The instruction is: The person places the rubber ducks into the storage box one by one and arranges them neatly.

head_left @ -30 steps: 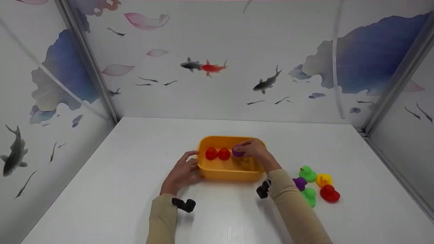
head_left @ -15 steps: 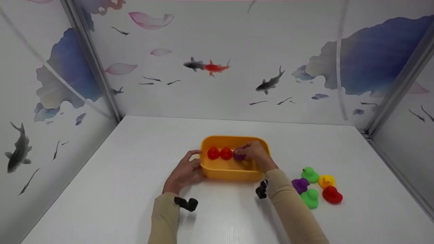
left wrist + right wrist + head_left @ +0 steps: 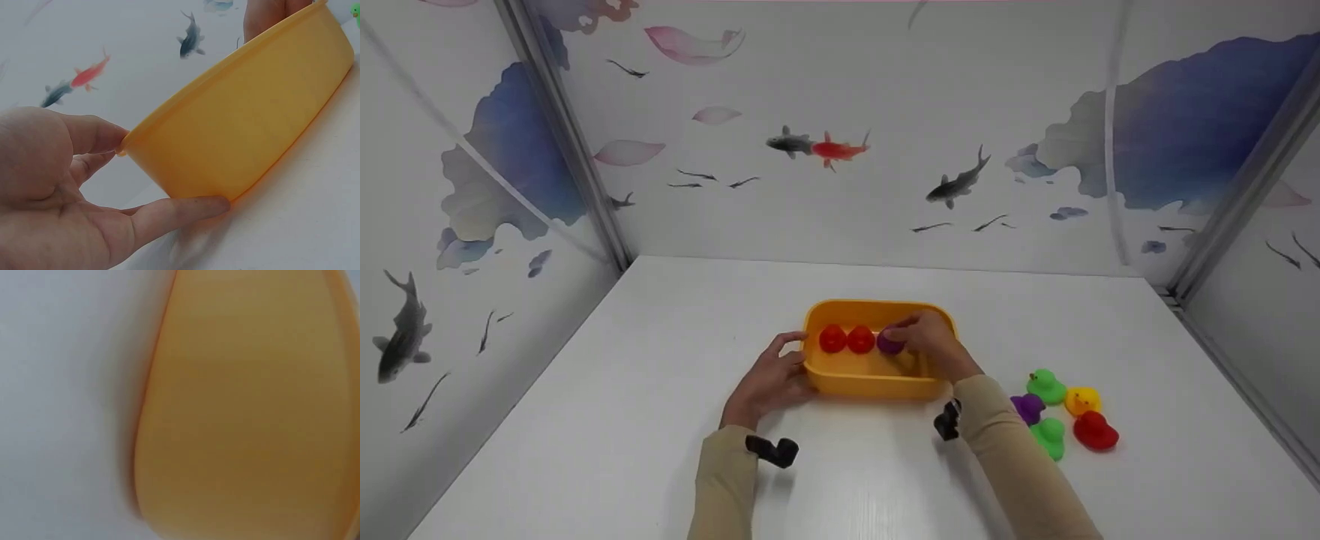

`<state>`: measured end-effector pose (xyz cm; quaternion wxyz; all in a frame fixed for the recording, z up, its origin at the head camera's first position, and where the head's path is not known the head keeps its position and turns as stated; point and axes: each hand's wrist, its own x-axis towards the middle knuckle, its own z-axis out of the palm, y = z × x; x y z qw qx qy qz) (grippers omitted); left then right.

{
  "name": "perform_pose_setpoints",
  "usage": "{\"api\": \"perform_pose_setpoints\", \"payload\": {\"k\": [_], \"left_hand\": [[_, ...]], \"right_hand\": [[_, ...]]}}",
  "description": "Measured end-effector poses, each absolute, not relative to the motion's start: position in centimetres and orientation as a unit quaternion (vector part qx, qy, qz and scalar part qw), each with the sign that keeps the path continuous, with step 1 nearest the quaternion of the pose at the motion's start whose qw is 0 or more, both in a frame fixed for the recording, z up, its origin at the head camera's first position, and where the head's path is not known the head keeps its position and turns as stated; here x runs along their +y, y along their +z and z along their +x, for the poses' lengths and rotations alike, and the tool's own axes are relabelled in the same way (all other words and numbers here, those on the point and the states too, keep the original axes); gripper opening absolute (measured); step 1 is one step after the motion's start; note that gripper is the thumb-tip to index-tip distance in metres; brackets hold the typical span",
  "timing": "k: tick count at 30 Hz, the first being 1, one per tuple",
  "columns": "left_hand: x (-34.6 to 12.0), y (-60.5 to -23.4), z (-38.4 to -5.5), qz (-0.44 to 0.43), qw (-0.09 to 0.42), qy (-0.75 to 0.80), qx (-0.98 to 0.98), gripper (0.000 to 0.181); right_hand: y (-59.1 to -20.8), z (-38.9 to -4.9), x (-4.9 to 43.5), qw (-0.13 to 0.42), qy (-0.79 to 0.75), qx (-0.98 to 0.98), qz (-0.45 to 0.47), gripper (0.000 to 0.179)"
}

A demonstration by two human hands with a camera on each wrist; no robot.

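An orange-yellow plastic tub (image 3: 877, 388) stands on the white table. My left hand (image 3: 767, 379) grips its left end; in the left wrist view the fingers (image 3: 98, 135) touch the rim and the thumb (image 3: 185, 215) lies low along the wall. Two red rubber ducks (image 3: 832, 339) sit side by side inside. Reaching over the right part of the tub, my right hand (image 3: 936, 341) pinches a purple rubber duck (image 3: 889, 342) beside them, partly covered by the fingers. Only the tub's outer wall (image 3: 242, 410) and the table show in the right wrist view.
Right of the tub, several rubber ducks lie grouped: two green (image 3: 1046, 386), one yellow (image 3: 1083, 401), one red (image 3: 1096, 431) and one purple (image 3: 1027, 408), which the right sleeve (image 3: 1012, 442) partly hides. Walls with painted fish (image 3: 840, 150) enclose the table.
My right hand has lowered the purple duck a little, down beside the red ones, and still holds it. The left hand has kept its grip on the tub. The head view shifted slightly.
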<state>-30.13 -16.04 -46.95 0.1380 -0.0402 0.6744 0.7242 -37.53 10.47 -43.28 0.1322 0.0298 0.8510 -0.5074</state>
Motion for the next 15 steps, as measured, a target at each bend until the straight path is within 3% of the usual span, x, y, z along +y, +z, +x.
{"api": "perform_pose_setpoints", "payload": {"k": [7, 15], "left_hand": [[-15.8, -47.0, -30.2, -0.039, 0.138, 0.717, 0.682, 0.046], [-15.8, -47.0, -30.1, -0.046, 0.133, 0.725, 0.674, 0.044]], "right_hand": [[-41.1, -36.1, 12.1, 0.122, -0.443, 0.888, -0.011, 0.045], [-39.7, -33.0, 14.3, 0.132, -0.443, 0.883, -0.078, 0.048]]}}
